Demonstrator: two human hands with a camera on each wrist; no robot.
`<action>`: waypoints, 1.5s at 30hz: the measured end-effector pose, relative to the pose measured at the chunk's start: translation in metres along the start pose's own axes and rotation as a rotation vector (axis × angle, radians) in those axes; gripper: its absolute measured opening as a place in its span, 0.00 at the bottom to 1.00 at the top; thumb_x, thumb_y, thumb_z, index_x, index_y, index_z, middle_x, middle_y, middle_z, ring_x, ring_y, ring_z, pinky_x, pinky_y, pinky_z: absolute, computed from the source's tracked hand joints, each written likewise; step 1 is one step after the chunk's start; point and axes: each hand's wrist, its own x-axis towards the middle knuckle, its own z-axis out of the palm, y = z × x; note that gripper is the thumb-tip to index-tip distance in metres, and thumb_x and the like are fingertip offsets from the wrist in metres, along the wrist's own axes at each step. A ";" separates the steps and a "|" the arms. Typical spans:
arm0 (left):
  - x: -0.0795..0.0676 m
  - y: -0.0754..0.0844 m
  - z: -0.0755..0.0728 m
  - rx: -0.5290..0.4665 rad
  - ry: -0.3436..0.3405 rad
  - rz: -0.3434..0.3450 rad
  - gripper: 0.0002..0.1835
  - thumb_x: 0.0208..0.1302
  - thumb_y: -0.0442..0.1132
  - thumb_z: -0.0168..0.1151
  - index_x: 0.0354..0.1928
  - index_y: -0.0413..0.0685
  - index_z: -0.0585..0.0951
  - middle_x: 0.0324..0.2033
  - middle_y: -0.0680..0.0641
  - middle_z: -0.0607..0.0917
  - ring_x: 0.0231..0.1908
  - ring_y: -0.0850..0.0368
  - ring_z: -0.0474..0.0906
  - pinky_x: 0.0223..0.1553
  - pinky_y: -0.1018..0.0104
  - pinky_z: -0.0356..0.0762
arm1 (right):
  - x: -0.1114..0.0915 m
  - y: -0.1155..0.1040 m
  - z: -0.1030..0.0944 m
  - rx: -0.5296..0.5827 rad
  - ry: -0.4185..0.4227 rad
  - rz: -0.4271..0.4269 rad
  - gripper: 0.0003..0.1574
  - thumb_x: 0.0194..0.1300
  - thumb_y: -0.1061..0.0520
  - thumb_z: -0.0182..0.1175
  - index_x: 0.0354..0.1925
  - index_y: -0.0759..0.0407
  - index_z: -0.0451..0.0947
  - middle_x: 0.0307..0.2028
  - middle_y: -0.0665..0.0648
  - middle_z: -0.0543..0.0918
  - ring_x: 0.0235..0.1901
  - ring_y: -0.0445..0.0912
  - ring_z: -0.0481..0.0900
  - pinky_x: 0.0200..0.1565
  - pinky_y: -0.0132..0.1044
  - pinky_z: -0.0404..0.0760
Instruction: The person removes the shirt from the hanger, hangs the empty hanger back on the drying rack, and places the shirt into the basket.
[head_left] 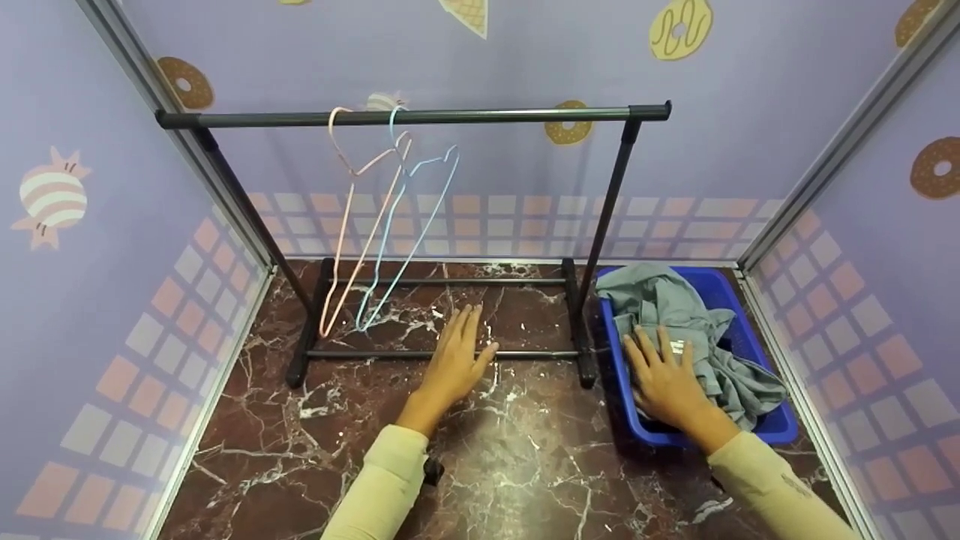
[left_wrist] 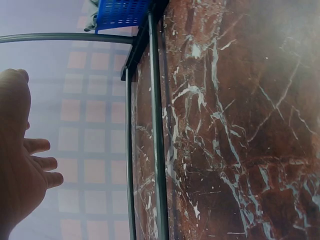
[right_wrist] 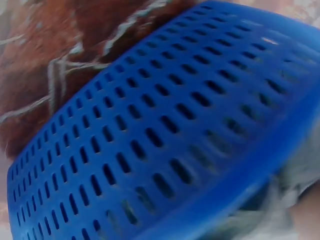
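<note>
My right hand (head_left: 667, 386), fingers spread, rests on a crumpled grey-green garment (head_left: 664, 296) in a blue plastic basket (head_left: 616, 375). A small white label shows on the cloth by the fingertips. In the right wrist view the slotted side of the basket (right_wrist: 150, 125) fills most of the picture, and only a blurred bit of the hand appears at the right edge. My left hand (head_left: 451, 364) is held out with nothing in it, near the front lower bar of a black clothes rack (head_left: 510, 116). Its fingers look relaxed in the left wrist view.
A pink hanger (head_left: 346, 217) and a blue hanger (head_left: 387, 225) hang from the rack's top bar, left of its middle. The rack stands on a dark red marbled floor (head_left: 510, 465). Patterned lilac walls (head_left: 510, 45) close in the back and both sides; the basket stands near the right wall.
</note>
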 end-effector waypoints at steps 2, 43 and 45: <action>-0.001 0.000 -0.001 0.000 -0.001 0.001 0.40 0.78 0.57 0.52 0.81 0.45 0.54 0.79 0.35 0.58 0.80 0.36 0.50 0.80 0.44 0.46 | -0.002 -0.003 -0.011 0.011 -0.036 0.079 0.54 0.56 0.45 0.71 0.75 0.64 0.65 0.74 0.70 0.67 0.70 0.75 0.65 0.60 0.83 0.64; -0.001 -0.003 -0.001 0.003 0.025 0.011 0.38 0.78 0.56 0.51 0.80 0.43 0.57 0.77 0.35 0.62 0.78 0.33 0.53 0.79 0.42 0.49 | -0.026 0.040 -0.005 0.472 -0.613 0.805 0.69 0.74 0.30 0.49 0.78 0.69 0.20 0.74 0.85 0.26 0.65 0.95 0.32 0.57 0.92 0.43; -0.001 -0.005 -0.002 0.011 0.025 0.012 0.39 0.78 0.56 0.52 0.80 0.43 0.57 0.77 0.35 0.62 0.78 0.34 0.53 0.80 0.42 0.49 | -0.025 0.041 -0.010 0.463 -0.630 0.810 0.71 0.72 0.26 0.48 0.78 0.69 0.19 0.74 0.85 0.26 0.65 0.95 0.32 0.58 0.92 0.43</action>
